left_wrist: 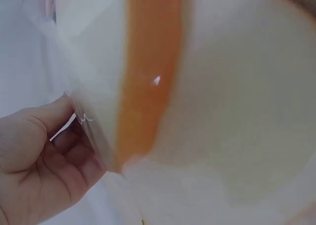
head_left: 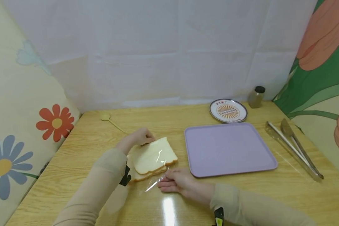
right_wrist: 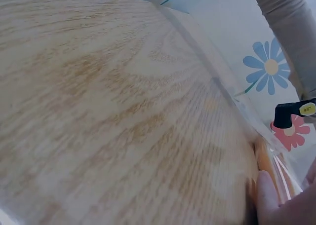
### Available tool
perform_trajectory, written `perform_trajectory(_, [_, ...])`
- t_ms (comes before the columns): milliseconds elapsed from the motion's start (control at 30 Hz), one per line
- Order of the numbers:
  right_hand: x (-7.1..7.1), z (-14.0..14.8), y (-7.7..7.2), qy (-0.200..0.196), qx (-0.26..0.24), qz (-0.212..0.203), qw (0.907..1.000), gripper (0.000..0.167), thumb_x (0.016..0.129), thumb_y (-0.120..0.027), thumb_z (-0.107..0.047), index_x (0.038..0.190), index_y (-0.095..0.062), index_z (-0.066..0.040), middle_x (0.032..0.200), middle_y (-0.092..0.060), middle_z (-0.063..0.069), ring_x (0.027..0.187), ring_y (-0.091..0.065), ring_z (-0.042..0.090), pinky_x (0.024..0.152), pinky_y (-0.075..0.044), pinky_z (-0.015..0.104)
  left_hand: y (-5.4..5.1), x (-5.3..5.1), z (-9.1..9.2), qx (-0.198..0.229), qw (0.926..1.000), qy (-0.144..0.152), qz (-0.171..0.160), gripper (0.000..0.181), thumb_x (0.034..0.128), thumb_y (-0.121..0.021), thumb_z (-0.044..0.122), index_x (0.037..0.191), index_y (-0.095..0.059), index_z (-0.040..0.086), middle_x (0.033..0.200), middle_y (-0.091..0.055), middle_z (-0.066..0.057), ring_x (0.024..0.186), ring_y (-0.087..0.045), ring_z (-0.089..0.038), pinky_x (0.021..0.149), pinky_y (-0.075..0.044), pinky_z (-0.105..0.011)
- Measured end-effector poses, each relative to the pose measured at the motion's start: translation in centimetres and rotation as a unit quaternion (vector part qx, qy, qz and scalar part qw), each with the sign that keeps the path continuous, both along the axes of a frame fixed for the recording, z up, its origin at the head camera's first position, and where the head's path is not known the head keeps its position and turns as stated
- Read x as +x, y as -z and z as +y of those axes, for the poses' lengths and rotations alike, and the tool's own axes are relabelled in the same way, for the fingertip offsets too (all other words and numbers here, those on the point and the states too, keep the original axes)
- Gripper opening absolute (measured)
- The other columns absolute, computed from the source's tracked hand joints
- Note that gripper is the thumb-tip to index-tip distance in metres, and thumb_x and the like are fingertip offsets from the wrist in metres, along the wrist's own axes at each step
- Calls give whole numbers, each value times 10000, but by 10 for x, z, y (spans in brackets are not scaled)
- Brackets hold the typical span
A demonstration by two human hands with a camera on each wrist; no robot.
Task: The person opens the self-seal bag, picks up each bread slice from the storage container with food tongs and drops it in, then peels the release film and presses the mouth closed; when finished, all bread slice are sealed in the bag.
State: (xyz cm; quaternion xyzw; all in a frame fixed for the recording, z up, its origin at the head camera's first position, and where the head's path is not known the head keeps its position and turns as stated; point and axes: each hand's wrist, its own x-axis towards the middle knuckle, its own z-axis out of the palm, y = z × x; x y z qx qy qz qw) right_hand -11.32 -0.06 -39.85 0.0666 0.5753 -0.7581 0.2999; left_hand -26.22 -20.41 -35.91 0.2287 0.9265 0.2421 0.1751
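Sliced bread (head_left: 154, 155) in a clear plastic bag lies in front of me, its upper slice tilted over at least one more. At the bag's far left corner my left hand (head_left: 141, 137) pinches the plastic. The left wrist view shows that hand (left_wrist: 54, 161) close up, thumb and curled fingers at the film, beside the blurred brown crust (left_wrist: 150, 87). My right hand (head_left: 183, 183) holds the loose, shiny near end of the bag (head_left: 153, 185) between thumb and fingers. Only part of that hand (right_wrist: 291, 205) enters the right wrist view.
A purple tray (head_left: 228, 150) lies right of the bread. Behind it are a patterned plate (head_left: 228, 110) and a jar with a black lid (head_left: 256, 97). Metal tongs (head_left: 295, 149) lie at the right. A gold spoon (head_left: 105, 117) lies at the back left of the wooden table (head_left: 82, 150).
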Motion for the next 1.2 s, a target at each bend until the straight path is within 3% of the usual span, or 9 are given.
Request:
perform_trajectory(67, [-1, 2, -1, -4, 17, 44, 10000, 203, 947, -452, 6, 1045, -551, 155, 907, -691, 257, 823, -715, 258, 804, -584, 413, -10, 10, 4, -44, 9996, -208, -181, 182, 921, -574, 55, 944, -700, -75, 633, -610, -35, 507, -468, -62, 484, -443, -202])
perform_trajectory(133, [-3, 3, -1, -36, 31, 79, 10000, 200, 948, -449, 9, 1048, -553, 148, 849, -706, 194, 765, -711, 204, 793, -588, 399, -8, 10, 2, -62, 9992, -283, -285, 174, 920, -585, 63, 942, -702, -65, 655, -621, -28, 533, -498, -64, 507, -468, -193])
perform_trajectory(333, [-12, 11, -4, -101, 132, 200, 9997, 178, 939, -467, 18, 1043, -546, 140, 777, -678, 89, 677, -676, 141, 780, -594, 383, 67, -44, -45, 424, 9989, 201, -1, 245, 927, -608, 275, 840, -738, 87, 612, -623, -1, 500, -541, -108, 452, -468, -251])
perform_trajectory(400, [-15, 15, -5, -70, 186, 256, 9995, 150, 937, -483, 15, 1029, -539, 119, 756, -651, 70, 667, -663, 130, 773, -596, 379, 82, -50, -59, 791, 9961, 367, 136, 284, 926, -597, 337, 804, -732, 119, 587, -610, 19, 478, -534, -103, 420, -438, -246])
perform_trajectory(500, [-21, 23, -7, -55, 267, 461, 9986, 115, 934, -498, 15, 1003, -536, 100, 752, -641, 60, 673, -662, 128, 746, -603, 361, 59, -28, -53, 1021, 9946, -155, -127, 268, 928, -605, 282, 854, -727, 54, 665, -666, -46, 550, -601, -116, 491, -528, -267])
perform_trajectory(633, [-33, 35, -12, -46, 396, 799, 9960, 101, 922, -508, 26, 969, -552, 104, 746, -663, 62, 680, -670, 132, 702, -607, 328, 6, 19, -29, 1374, 9810, -1265, -530, 250, 920, -601, 129, 999, -669, -99, 856, -702, -179, 689, -668, -130, 657, -603, -307])
perform_trajectory(733, [-45, 43, -17, -93, 669, 1028, 9924, 106, 911, -527, 19, 955, -569, 106, 743, -672, 60, 667, -667, 122, 677, -605, 293, -14, 36, -23, 1665, 9717, -1622, -407, 269, 930, -574, 93, 1061, -636, -134, 910, -693, -206, 703, -666, -112, 684, -601, -282])
perform_trajectory(1000, [-67, 61, -34, -91, 1786, 2430, 9534, 162, 910, -552, 9, 970, -586, 156, 889, -686, 267, 689, -683, 144, 677, -607, 315, -26, 63, -19, 2309, 9455, -2274, 315, 309, 941, -587, 190, 1087, -657, -74, 949, -700, -177, 767, -662, -75, 734, -594, -257])
perform_trajectory(1200, [-73, 64, -49, 698, 1614, 2950, 9392, 209, 906, -581, -24, 1004, -613, 158, 900, -694, 257, 722, -686, 122, 712, -605, 317, -37, 79, -5, 3415, 8954, -2772, 689, 326, 934, -590, 150, 1088, -624, -135, 889, -715, -75, 731, -656, 8, 729, -584, -208])
